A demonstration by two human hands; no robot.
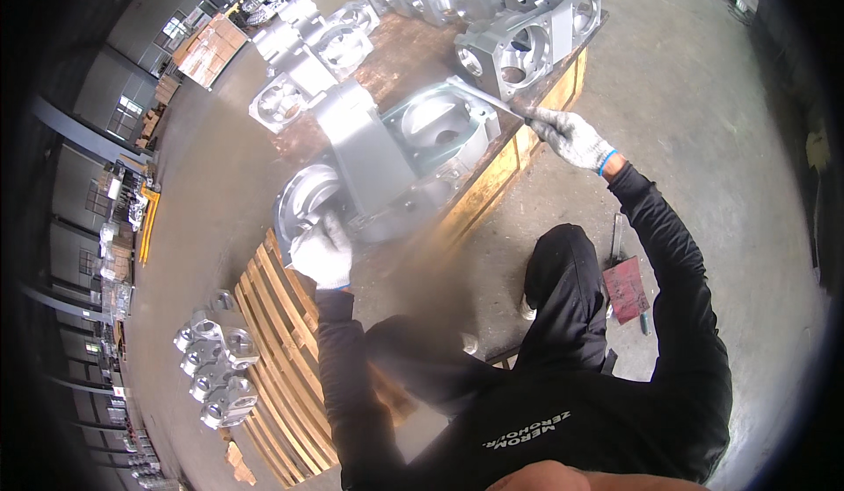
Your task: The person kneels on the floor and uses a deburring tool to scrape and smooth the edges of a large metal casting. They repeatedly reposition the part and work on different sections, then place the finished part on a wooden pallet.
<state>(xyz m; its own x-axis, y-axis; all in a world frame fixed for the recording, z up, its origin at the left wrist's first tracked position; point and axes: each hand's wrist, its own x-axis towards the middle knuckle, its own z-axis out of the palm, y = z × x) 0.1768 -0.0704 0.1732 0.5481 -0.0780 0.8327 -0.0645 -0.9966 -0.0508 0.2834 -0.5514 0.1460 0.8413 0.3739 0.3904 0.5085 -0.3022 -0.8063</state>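
So the person's got a big grey metal casting (387,152) sitting on a wooden pallet (492,174), and both gloved hands are on the job. The left hand (323,252) is pressed flat-ish against the round flanged end of the casting, fingers (332,227) curled over the rim, bracing rather than gripping anything loose. The right hand (571,138) is wrapped tight around the handle end of a long thin file (488,102), whose far end lies across the casting's open top edge, out past the fingertips and toward the left hand.

More castings (519,43) are stacked just beyond the file tip, and another batch (218,372) sits on the floor off to the left of the braced hand. A red tool (626,289) lies on the concrete floor (703,95) under the right forearm.

What could go sideways, in my read: the file rides a narrow edge, so a hard stroke could skip off and run the knuckles into the neighbouring casting. Also the casting sits close to the pallet's edge, and it looks heavy; if the bracing hand slips off the rim, it might shift toward the knees.
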